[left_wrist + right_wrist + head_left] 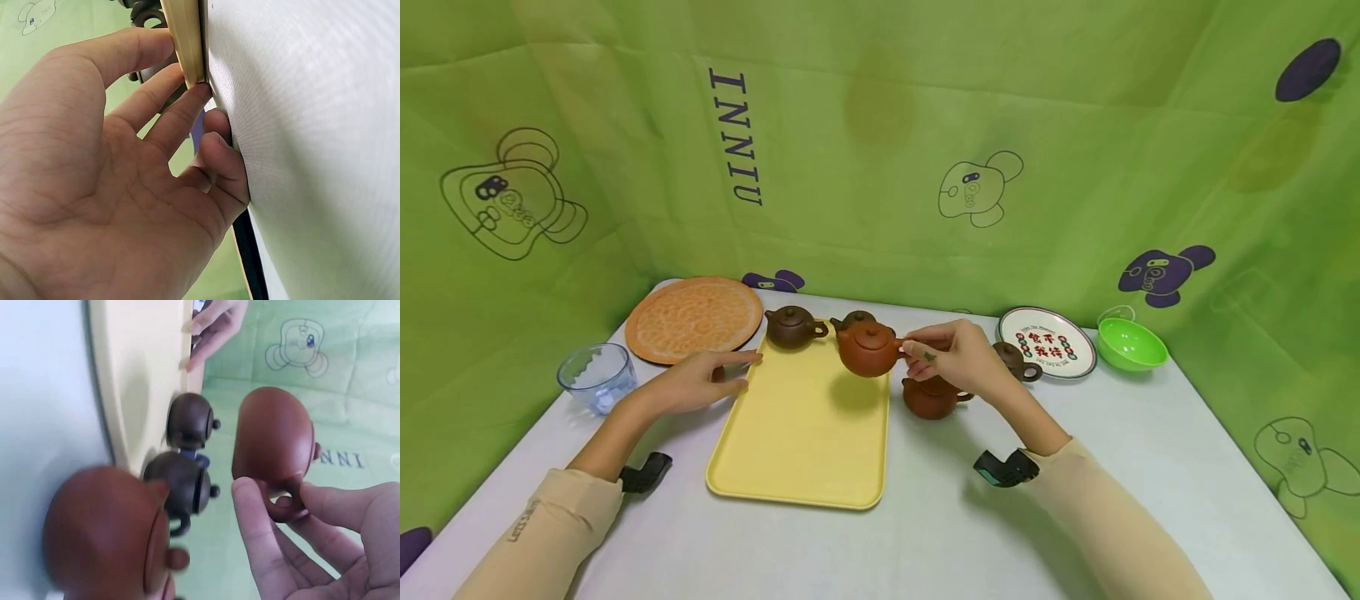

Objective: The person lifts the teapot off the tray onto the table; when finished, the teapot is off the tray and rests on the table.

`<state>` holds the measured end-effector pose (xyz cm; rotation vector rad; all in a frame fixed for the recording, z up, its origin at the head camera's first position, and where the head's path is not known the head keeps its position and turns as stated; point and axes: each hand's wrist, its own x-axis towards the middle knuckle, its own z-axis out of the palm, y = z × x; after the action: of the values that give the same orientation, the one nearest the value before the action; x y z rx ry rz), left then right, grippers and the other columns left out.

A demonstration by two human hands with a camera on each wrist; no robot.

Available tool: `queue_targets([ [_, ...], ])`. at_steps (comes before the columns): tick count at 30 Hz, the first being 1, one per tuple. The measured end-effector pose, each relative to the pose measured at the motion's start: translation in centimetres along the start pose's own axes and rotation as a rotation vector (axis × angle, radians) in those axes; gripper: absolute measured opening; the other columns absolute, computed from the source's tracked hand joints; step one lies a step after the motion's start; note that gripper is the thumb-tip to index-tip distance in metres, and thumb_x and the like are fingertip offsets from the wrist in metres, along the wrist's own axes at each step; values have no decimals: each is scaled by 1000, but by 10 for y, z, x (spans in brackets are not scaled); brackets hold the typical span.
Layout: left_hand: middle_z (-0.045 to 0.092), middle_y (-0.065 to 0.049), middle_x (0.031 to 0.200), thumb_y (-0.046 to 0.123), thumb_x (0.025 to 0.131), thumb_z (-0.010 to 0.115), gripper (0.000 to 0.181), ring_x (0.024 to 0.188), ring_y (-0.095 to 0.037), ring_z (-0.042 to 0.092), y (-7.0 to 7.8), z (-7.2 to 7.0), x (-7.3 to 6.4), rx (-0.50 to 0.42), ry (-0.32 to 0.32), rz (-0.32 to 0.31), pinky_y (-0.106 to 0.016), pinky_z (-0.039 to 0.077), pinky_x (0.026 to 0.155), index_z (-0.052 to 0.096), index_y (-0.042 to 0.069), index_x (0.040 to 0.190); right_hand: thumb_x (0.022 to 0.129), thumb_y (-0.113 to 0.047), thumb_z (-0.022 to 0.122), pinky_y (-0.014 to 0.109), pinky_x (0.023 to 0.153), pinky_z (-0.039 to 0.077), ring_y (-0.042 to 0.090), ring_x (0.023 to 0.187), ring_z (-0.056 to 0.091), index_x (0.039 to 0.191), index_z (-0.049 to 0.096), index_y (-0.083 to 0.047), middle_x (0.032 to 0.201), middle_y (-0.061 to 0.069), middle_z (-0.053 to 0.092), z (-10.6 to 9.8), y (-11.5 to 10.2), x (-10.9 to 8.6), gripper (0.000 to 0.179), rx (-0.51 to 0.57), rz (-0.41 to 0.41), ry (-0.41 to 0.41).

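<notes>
My right hand (pixel 955 358) pinches the handle of a reddish-brown teapot (pixel 868 350), which hangs above the right side of the yellow tray (pixel 808 433). In the right wrist view thumb and fingers close round the handle of this teapot (pixel 275 437). At the tray's left rim, my left hand (pixel 696 383) touches the edge with thumb and fingertips, its fingers only slightly bent. A dark brown teapot (pixel 792 327) sits at the tray's far left corner; another dark teapot (pixel 857 318) beside it is partly hidden. Below my right hand a second reddish teapot (pixel 928 400) stands on the table.
Right of the tray, a dark teapot (pixel 1011 358) stands partly behind my right wrist, near a white plate (pixel 1060 325) with red characters. A green bowl (pixel 1131 343) is at the far right. Leftward are an orange round board (pixel 692 317) and a clear blue glass bowl (pixel 597 379).
</notes>
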<state>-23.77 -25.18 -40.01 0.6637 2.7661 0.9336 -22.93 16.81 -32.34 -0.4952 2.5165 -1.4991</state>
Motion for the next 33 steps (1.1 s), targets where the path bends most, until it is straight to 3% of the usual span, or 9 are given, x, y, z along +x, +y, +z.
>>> queue_targets([
  [9,66,-1,93,24,103,69,52,73,-11,48,0,1,1,-5,4,7,-26,40,62,59,11,152,104,-19,69,45,82,65,26,84,82,128,73,6,106,26,79,-40,15,-31,34,-3,32,56],
  [13,70,-3,105,23,103,69,52,74,-12,48,1,0,0,-10,5,1,-26,40,62,59,11,152,104,-18,69,41,81,65,24,85,82,129,71,8,109,26,79,-55,25,-44,36,11,61,68],
  [20,63,0,89,25,103,68,52,73,-12,48,0,2,0,-13,-2,-6,-26,39,62,58,12,153,104,-16,68,41,82,65,20,86,81,130,67,13,112,31,76,-78,43,-70,39,20,80,96],
  [33,66,-1,96,23,103,68,52,73,-13,48,1,1,0,-5,-2,-13,-26,40,62,58,11,153,106,-19,67,41,83,65,22,87,82,138,61,16,110,22,79,-108,74,-107,48,-37,135,137],
])
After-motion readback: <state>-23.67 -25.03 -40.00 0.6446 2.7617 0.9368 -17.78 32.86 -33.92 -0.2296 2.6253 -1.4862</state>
